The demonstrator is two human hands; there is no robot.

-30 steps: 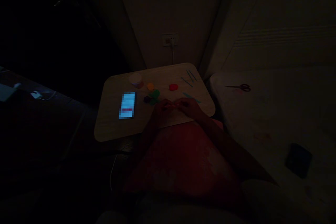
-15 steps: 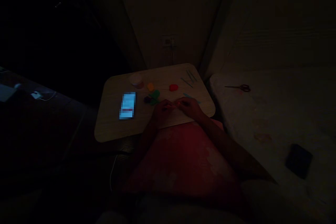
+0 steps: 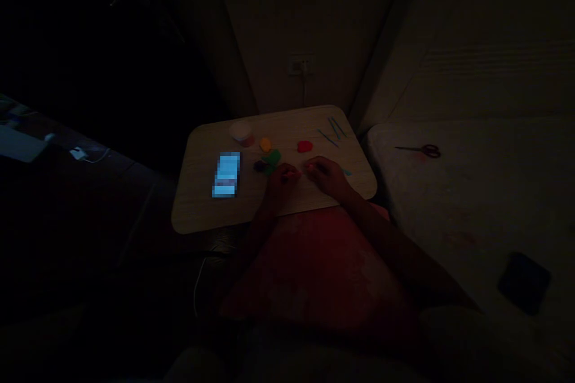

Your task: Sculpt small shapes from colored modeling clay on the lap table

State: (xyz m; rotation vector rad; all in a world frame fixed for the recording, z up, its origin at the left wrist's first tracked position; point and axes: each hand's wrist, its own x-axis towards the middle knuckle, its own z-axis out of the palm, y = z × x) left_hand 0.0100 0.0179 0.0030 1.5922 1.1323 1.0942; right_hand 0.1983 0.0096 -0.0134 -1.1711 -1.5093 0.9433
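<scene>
Both hands are over the table (image 3: 193, 218), inboard of its near edge, close together but not touching. Left hand (image 3: 281, 182): fingers curled in, fingertips pinched on a pink strip (image 3: 291, 174), likely modelling clay. Right hand (image 3: 326, 175): also curled, thumb and fingertips nearly closed on a small pink-red bit (image 3: 311, 166). Too dark for us to read finger detail or whether the two pieces link up.

Handling, our guess: light, soft, a bit tacky, dents and tears easily. We'd take the strip by its ends, flat finger pads, minimal squeeze; no nails.

Around them: red lump (image 3: 305, 146) just beyond the right fingertips, toward the far edge. Green lump (image 3: 272, 158) just beside the left hand, dark lump (image 3: 259, 166) against it, orange lump (image 3: 265, 144) behind. Thin blue sticks (image 3: 335, 128) sit at the far right corner; phone (image 3: 227, 175) toward the left edge.
</scene>
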